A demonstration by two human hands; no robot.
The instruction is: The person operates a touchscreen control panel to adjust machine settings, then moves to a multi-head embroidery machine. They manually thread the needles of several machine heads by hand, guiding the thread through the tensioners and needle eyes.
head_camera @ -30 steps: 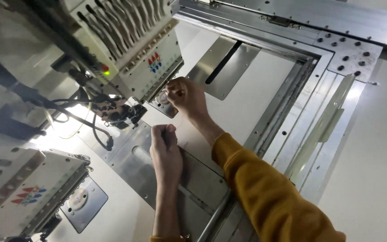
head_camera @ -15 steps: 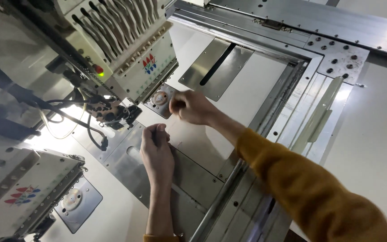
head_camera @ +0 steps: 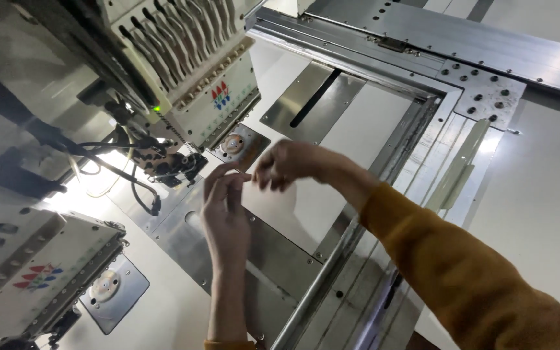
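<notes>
Left hand (head_camera: 225, 210): at 7 o'clock of the round needle plate (head_camera: 233, 145), fingers pressed together, tips up, seemingly pinching thread too fine to see.
Right hand (head_camera: 290, 165): at 3 o'clock of that plate, fingers curled in a loose pinch; contents not discernible.
Thread: presumably between both hands, under the sewing head (head_camera: 189, 71).
Handling: likely weightless, limp, easily snapped; best pinched near its end.

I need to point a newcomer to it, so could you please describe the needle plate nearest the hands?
Start at the embroidery head with its green light. Directly below sits a square metal needle plate with a round, coppery centre, just beyond the left hand. The other plate sits far lower left.
</notes>
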